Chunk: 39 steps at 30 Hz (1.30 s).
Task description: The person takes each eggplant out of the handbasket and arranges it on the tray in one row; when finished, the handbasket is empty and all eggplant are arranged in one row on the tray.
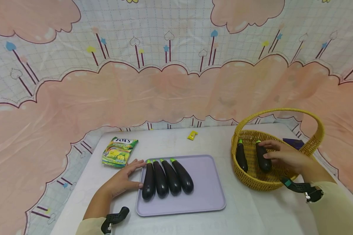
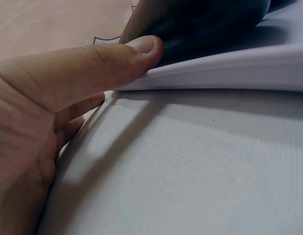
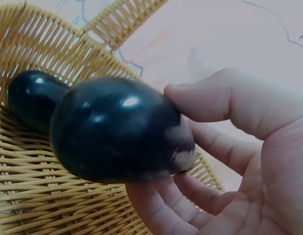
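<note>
In the head view my right hand (image 1: pixel 286 157) grips an eggplant (image 1: pixel 263 160) inside the yellow wicker basket (image 1: pixel 259 186). The right wrist view shows thumb and fingers on opposite sides of this dark, glossy eggplant (image 3: pixel 117 129). Another eggplant (image 1: pixel 241 156) lies along the basket's left side. My left hand (image 1: pixel 122 179) rests at the left edge of the lilac tray (image 1: pixel 206 186), fingers spread. Its thumb (image 2: pixel 136 51) lies at the tray rim, close to the leftmost eggplant (image 1: pixel 148 182); contact with the eggplant is unclear. Several eggplants lie side by side on the tray, green stems away from me.
A green and yellow FOX'S candy bag (image 1: pixel 119 152) lies behind the left hand. A small yellow wrapped candy (image 1: pixel 192 135) is at the back of the white table (image 1: pixel 164 140). Behind the right hand, a dark purple packet (image 1: pixel 294 143) is partly hidden by the basket, whose handle (image 1: pixel 282 111) arches overhead.
</note>
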### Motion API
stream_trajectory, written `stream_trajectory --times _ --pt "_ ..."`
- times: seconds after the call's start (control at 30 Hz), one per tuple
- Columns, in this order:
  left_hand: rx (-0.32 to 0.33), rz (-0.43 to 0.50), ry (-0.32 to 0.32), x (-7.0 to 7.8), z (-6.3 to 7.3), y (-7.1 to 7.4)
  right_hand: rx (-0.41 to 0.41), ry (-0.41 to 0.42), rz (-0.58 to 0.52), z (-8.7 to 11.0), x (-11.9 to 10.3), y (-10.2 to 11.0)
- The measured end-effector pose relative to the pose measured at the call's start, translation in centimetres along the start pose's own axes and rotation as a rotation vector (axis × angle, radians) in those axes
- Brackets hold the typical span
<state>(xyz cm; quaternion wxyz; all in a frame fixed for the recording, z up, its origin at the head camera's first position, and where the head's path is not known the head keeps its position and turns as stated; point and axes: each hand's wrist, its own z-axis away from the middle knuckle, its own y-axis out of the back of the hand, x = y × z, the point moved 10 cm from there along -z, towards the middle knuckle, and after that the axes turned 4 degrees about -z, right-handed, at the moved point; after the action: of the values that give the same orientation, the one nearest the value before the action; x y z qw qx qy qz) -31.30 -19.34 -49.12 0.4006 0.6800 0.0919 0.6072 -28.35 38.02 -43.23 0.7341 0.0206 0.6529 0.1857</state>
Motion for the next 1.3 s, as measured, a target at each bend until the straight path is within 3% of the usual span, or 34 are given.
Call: stream_trajectory --times 0.3,0.6,0.93,1.3 --pt "-0.015 -0.003 0.023 -0.1 -0.1 -0.1 -0.026 0.026 -0.075 2.1 -1.1 -0.1" --pt "-0.018 -0.011 0.018 0.0 -0.2 0.0 -0.046 0.03 -0.009 4.4 -2.4 -0.4" --pt "-0.019 -0.005 0.021 -0.2 0.0 -0.1 -0.211 0.157 -0.08 6.2 -5.3 -4.4" --pt "-0.01 0.001 0.006 -0.1 0.0 0.1 -0.403 0.178 -0.158 7.1 -6.2 -8.1"
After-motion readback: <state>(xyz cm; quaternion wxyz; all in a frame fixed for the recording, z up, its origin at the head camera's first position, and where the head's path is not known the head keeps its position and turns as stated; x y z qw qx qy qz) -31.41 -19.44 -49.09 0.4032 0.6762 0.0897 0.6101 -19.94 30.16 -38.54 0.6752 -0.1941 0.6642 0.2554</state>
